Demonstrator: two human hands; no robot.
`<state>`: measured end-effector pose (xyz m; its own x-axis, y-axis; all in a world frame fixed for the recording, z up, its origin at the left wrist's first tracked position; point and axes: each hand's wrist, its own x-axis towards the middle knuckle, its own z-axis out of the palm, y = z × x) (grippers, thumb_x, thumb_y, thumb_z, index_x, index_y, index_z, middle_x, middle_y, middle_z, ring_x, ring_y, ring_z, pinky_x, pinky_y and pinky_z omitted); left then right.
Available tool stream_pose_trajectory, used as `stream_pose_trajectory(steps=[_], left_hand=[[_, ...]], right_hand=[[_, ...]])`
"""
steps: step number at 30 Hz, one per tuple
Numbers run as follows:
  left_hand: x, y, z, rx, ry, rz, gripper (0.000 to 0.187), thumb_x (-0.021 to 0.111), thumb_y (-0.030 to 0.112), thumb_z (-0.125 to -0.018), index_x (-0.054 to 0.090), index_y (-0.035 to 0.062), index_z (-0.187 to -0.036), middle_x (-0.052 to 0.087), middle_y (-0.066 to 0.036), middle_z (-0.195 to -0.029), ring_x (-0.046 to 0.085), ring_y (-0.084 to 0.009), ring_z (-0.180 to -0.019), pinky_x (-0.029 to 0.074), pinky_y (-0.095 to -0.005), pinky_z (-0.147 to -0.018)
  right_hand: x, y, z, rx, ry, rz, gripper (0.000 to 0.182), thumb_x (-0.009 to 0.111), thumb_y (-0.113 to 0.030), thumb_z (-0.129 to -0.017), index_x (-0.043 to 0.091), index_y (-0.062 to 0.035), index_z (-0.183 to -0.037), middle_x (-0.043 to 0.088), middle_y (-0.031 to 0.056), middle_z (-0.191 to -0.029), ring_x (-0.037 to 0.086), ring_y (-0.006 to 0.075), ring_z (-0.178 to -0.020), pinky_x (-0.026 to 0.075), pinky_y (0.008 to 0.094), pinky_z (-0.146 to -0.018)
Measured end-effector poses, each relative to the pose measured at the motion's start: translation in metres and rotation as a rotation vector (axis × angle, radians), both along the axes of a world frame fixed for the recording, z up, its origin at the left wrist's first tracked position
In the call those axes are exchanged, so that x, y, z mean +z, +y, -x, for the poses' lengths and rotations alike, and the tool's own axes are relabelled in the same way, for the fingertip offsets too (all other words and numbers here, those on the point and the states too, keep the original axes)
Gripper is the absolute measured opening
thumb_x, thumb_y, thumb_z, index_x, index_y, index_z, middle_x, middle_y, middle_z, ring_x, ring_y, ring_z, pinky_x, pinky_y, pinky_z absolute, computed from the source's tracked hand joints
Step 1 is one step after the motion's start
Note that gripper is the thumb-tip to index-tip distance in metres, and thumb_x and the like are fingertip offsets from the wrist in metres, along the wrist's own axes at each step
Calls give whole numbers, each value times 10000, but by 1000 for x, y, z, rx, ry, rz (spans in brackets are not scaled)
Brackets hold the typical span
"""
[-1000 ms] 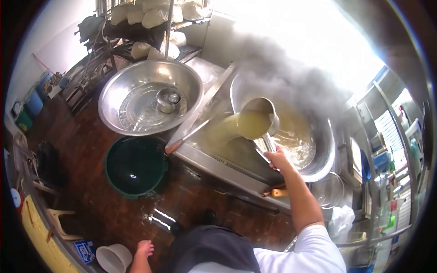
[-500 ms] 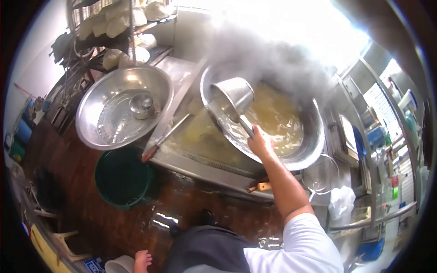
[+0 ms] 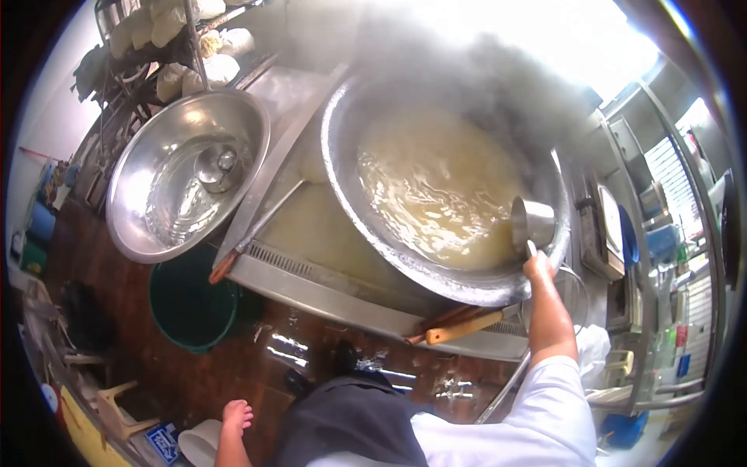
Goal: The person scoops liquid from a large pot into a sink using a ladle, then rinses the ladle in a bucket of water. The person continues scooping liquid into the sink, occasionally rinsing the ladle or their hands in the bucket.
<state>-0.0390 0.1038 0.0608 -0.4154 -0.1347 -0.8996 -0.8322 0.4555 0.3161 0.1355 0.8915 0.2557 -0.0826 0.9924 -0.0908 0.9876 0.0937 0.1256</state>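
While steam rolls off the big wok [image 3: 405, 261], a metal ladle cup [image 3: 532, 223] sits at its right rim, mouth tipped toward the pale, churning broth [image 3: 436, 194] and just touching its edge. The right hand [image 3: 538, 267] is wrapped around the ladle's short handle, fingers curled closed on it, directly on the near side of the cup, so the ladle's long axis runs from the hand away toward the far side, with the broth lying to the left of the cup. The left hand [image 3: 236, 415] hangs low at the near left, well apart from the wok and holding nothing, its fingers loosely together; the right hand is plainly the nearer one to the ladle and the broth. Just near of the wok, wooden handles [image 3: 459, 327] lie along the steel counter [image 3: 311, 272]. Farther left, a long-handled tool [image 3: 249, 241] rests on the counter beside a wide steel basin [image 3: 187, 171] with a small lidded pot [image 3: 218, 167] standing in shallow water. A green bucket [image 3: 191, 303] stands on the wet brown floor [image 3: 233, 366] below the basin, and pale sacks [image 3: 167, 47] fill a rack at the far left.
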Motion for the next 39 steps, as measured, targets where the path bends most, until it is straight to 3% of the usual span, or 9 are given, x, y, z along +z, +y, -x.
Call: stream_pose_trajectory(steps=[2,7,9,12,16,19,24,32,39], left_hand=[[-5,4,-4,-4,-13,4,229,541,222,-854,572,127,-1060,579,-6,-771,546,-125,-615,430,-277,-481],[-15,3,-11,16,-21,3,224,543,230,-855,573,127,-1052,584,-16,-792,549,-129,-617,435,-289,-487],[-16,-1,-13,22,-9,-6,226,543,234,-857,571,127,-1054,588,-19,-799,549,-130,-614,436,-290,-488],[-29,-19,-24,46,-21,-36,232,542,242,-868,563,127,-1069,600,-30,-817,554,-142,-616,442,-298,-494],[-37,-43,-32,22,-97,-30,251,530,239,-882,545,129,-1108,612,-50,-856,575,-179,-657,466,-345,-531],[-43,-64,-33,0,-127,17,302,535,262,-881,527,123,-1149,616,-77,-942,595,-230,-764,486,-428,-638],[-50,-84,-23,2,-92,-11,308,542,269,-872,536,120,-1141,617,-75,-932,592,-215,-749,485,-395,-606],[-54,-88,-15,12,-47,-81,291,546,274,-867,546,115,-1111,602,-60,-881,571,-190,-703,466,-361,-571],[-62,-121,-37,38,-81,-79,311,540,285,-885,531,100,-1134,602,-86,-943,580,-221,-779,482,-412,-651]], right_hand=[[-18,-4,9,79,-3,64,295,593,-152,-773,634,-54,-1048,654,152,-1049,632,275,-992,500,372,-838],[-50,-36,90,112,-59,584,243,649,-148,-741,654,-1,-934,669,130,-768,654,223,-635,524,363,-604],[-45,-52,108,-2,266,695,134,670,-141,-745,635,-26,-804,598,67,-650,570,160,-520,465,338,-465],[-40,-68,112,-54,564,912,115,657,-117,-767,568,-65,-716,513,21,-591,505,124,-474,391,294,-408],[-8,-113,110,-66,696,1012,147,656,-168,-784,523,-117,-745,492,-20,-582,481,95,-477,366,256,-462],[16,-154,106,-65,808,994,160,657,-246,-809,538,-142,-785,504,-37,-594,464,74,-472,354,241,-474],[42,-205,107,-15,1067,1062,199,648,-311,-826,543,-150,-876,517,-32,-605,472,64,-467,334,221,-404],[60,-270,138,220,966,762,172,625,-210,-796,504,-103,-854,512,-30,-605,489,72,-460,357,237,-392],[50,-293,159,356,933,588,190,620,-171,-763,520,-37,-853,529,22,-602,506,112,-438,400,258,-406]])
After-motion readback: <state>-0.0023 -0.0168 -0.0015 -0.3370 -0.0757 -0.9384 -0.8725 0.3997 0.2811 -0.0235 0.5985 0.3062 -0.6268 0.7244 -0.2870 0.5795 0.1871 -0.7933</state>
